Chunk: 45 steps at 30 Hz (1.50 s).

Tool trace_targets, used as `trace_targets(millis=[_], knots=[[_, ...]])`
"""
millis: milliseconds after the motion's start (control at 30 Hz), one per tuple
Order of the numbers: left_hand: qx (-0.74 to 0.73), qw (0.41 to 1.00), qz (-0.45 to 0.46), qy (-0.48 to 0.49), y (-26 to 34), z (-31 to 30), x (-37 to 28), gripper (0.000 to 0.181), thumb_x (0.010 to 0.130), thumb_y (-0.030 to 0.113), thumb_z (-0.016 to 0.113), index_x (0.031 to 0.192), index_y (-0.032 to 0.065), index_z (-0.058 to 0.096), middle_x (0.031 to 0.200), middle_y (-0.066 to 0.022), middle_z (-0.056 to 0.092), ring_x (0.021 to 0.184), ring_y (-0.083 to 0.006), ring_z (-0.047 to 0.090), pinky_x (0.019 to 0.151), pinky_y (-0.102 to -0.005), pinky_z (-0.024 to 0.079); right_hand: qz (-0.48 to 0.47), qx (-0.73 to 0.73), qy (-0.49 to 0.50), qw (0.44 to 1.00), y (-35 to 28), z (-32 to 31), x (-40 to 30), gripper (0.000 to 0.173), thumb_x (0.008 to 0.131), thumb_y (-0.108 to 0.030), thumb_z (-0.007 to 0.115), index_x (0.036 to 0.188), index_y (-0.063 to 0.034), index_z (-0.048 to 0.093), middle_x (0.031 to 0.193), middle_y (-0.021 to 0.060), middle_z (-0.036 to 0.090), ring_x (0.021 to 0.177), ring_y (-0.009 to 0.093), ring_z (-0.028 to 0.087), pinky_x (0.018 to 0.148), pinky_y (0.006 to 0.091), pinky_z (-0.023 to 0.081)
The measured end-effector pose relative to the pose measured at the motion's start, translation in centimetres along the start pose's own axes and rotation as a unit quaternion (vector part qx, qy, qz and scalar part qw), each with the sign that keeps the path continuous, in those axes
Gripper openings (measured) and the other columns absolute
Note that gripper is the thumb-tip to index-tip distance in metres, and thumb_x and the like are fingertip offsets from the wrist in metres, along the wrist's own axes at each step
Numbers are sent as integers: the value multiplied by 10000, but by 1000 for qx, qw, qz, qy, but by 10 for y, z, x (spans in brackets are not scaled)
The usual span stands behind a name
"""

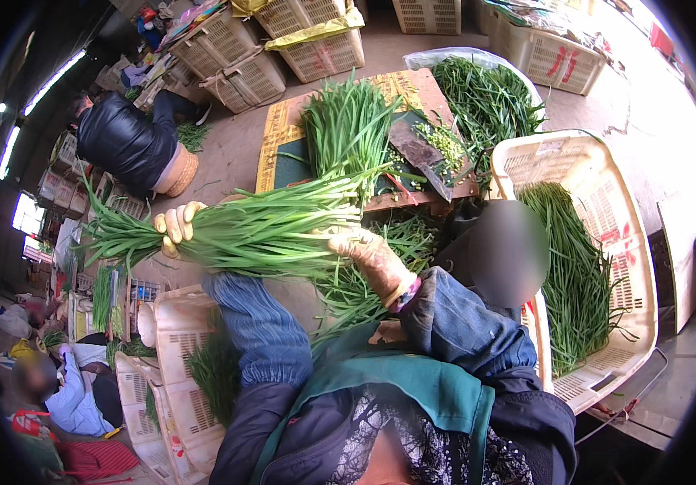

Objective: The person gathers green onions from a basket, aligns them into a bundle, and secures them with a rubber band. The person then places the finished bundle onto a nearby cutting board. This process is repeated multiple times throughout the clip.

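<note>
A thick bunch of Chinese chives (263,233) lies crosswise in front of my chest, its leaf tips to the left and pale stem ends to the right. My left hand (175,229), in a pale glove, is wrapped around the leafy part. At the stem end, my right hand (375,254), in a soiled glove, grips the stalks; some of its fingers are hidden by them. Beyond, another pile of chives (348,124) rests on a board (281,121) with yellow printed edges. A broad knife (417,148) lies there beside chopped stem ends (442,142).
Loose chives (402,239) lie below the board. At right stands a plastic crate (632,273) of chives; behind the board is a plastic-lined heap of greens (484,100). More crates (320,51) are stacked beyond. Other people (126,139) sit at left.
</note>
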State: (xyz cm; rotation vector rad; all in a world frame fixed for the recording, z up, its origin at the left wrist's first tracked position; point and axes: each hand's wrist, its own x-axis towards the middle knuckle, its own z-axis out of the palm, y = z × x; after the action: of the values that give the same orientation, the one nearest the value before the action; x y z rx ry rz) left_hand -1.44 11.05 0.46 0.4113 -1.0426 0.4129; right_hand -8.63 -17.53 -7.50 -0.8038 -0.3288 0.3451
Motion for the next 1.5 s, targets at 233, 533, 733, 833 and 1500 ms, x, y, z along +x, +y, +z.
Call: trace_targets(millis=[233, 533, 733, 833, 1500], knots=[[71, 994, -37, 70, 5, -2, -9, 159, 883, 88, 581, 1027, 74, 515, 788, 4, 513, 726, -123, 487, 903, -320, 394, 8, -110, 90, 990, 3, -8, -11, 213, 802, -144, 786, 932, 5, 706, 991, 36, 627, 877, 126, 599, 791, 265, 483], [39, 985, 62, 158, 41, -38, -2, 32, 904, 109, 485, 895, 113, 516, 716, 34, 497, 699, -112, 498, 868, -299, 443, 141, -471, -73, 868, -42, -95, -52, 211, 818, -194, 731, 1003, -94, 745, 1038, 65, 690, 986, 232, 657, 860, 357, 505], [-27, 989, 78, 122, 60, -72, -14, 88, 876, 90, 575, 957, 78, 542, 743, 27, 547, 667, -90, 514, 820, -257, 474, 21, -378, -15, 925, -39, -73, -36, 361, 889, -298, 706, 1216, -144, 687, 1188, 85, 664, 1077, 210, 626, 941, 342, 485], [-73, 995, 16, 69, 53, -66, -17, 129, 868, 88, 609, 980, 73, 548, 760, 23, 556, 689, -93, 528, 805, -233, 478, 22, -190, -39, 981, -43, -18, -8, 402, 949, -264, 644, 1286, -45, 621, 1242, 65, 642, 1177, 155, 549, 1056, 302, 380], [7, 983, -36, 179, 53, -87, -33, 123, 967, 179, 456, 922, 99, 536, 747, 31, 494, 729, -87, 496, 902, -284, 443, 175, -492, -126, 843, -43, -116, -22, 328, 845, -296, 751, 1096, -90, 706, 1064, 67, 707, 928, 189, 667, 861, 325, 510]])
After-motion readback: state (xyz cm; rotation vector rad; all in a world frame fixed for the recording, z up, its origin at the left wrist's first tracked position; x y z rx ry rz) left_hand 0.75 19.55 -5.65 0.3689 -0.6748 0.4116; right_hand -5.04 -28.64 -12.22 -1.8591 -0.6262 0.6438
